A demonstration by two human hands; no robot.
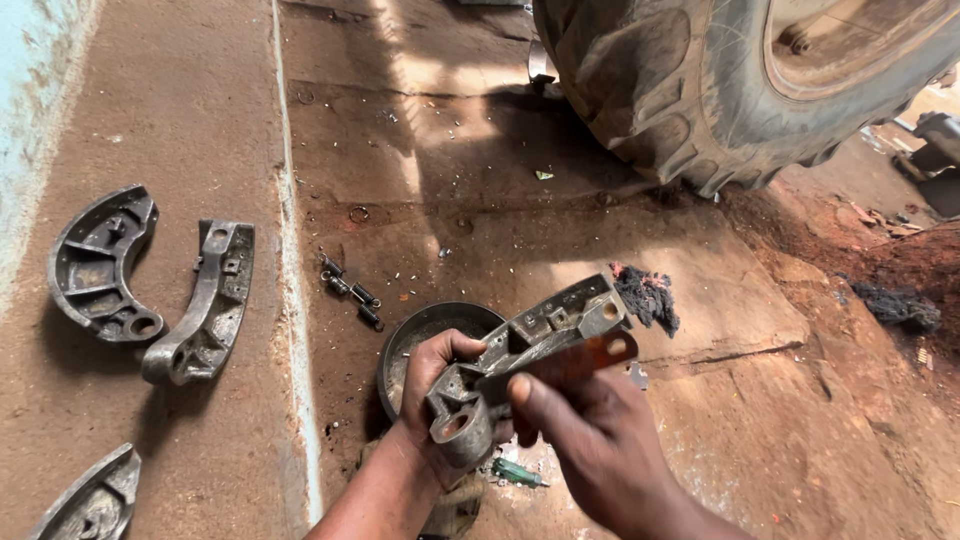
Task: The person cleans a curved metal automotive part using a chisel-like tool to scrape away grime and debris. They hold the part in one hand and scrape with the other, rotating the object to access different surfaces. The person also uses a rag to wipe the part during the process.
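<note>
A curved metal brake shoe is held above the dirt floor, near centre — the left hand is clamped on its pivot end, while the right hand is closed on a rust-coloured flat strip pressed along it. A slip could be caused by the greasy casting, and it could be dropped onto the round metal pan below.
</note>
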